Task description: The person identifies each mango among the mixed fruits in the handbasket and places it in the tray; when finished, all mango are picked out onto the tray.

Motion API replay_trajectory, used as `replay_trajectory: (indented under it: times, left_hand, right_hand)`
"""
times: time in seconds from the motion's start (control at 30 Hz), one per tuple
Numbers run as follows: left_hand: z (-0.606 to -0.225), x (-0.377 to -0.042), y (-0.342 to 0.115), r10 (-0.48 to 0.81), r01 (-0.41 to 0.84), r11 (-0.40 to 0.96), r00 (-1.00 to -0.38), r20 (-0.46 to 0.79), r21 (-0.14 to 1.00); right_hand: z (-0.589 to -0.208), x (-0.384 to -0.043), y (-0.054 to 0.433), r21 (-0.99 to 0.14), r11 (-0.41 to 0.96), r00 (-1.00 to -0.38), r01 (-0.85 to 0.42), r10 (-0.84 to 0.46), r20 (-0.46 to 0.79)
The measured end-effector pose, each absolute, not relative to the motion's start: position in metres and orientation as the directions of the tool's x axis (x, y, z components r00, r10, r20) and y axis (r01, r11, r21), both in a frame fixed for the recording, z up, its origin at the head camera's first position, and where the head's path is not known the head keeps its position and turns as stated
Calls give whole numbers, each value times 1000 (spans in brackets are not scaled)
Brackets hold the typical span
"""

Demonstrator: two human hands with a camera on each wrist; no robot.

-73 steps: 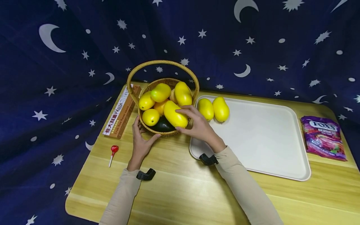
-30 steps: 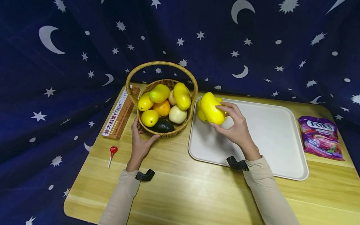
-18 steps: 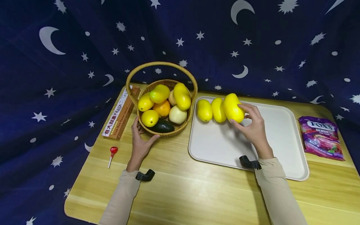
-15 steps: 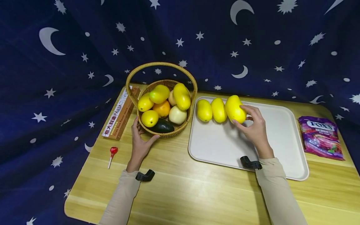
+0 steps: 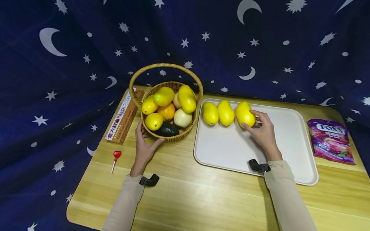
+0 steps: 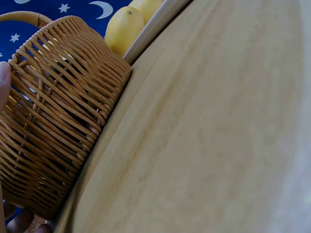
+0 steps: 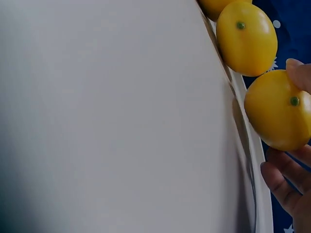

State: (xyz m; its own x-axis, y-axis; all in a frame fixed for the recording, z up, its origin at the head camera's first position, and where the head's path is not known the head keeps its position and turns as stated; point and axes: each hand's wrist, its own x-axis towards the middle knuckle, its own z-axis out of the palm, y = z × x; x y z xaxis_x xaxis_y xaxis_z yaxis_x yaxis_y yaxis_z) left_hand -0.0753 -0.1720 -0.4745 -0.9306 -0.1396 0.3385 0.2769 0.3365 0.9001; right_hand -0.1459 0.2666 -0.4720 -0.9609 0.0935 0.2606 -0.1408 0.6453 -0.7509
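Observation:
My right hand point(image 5: 263, 131) pinches a yellow mango point(image 5: 244, 114) between thumb and fingers, low over the back of the white tray point(image 5: 231, 147). Left of it, two more mangoes lie side by side, the nearer one point(image 5: 225, 113) and the far-left one point(image 5: 210, 113). In the right wrist view the held mango point(image 7: 277, 111) shows its green stem end. My left hand point(image 5: 144, 147) holds the wicker basket point(image 5: 176, 137) at its front left, thumb along the front wall. Inside the basket are several yellow mangoes, an orange point(image 5: 166, 112), a pale round fruit point(image 5: 182, 118) and a dark avocado point(image 5: 167, 129).
The basket's tall arched handle point(image 5: 166, 65) rises over the fruit. Left of the basket lies a pasta box point(image 5: 124, 117), with a red lollipop point(image 5: 117, 155) in front of it. A purple candy bag point(image 5: 331, 141) lies right of the tray. A starry curtain point(image 5: 216, 48) hangs behind the table.
My right hand has carried the mango from the basket across to the tray, right of the two mangoes there, and lowered it. The left hand has stayed on the basket.

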Motion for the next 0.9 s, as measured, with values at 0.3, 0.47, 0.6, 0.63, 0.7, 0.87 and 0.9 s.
replay_trajectory:
  times: [0.3, 0.47, 0.6, 0.63, 0.7, 0.87, 0.9]
  left_hand:
    - [-475, -74, -172, -142, 270, 336, -933, 331, 902]
    - [-475, -74, -173, -136, 280, 336, -930, 341, 899]
    - [-474, -75, -173, -136, 285, 337, -928, 346, 898]
    - [-474, -75, -173, -136, 285, 336, -928, 345, 898]
    - [-473, -75, -172, -135, 283, 338, -929, 344, 897]
    - [-474, -75, -172, -133, 279, 339, -931, 339, 899]
    - [-474, -75, -172, -133, 279, 338, -931, 339, 899]
  right_hand:
    - [-478, -151, 267, -737, 672, -978, -73, 97, 185]
    - [-476, -149, 268, -745, 664, -984, -65, 83, 160]
    - [-477, -148, 269, -750, 660, -988, -49, 78, 133]
    - [-477, -147, 269, -751, 658, -989, -45, 78, 128]
    - [-477, -147, 270, -753, 657, -990, -35, 81, 117]
    - [-479, -148, 271, -743, 669, -992, -19, 77, 95]
    - [-478, -148, 271, -741, 671, -993, -18, 75, 92]
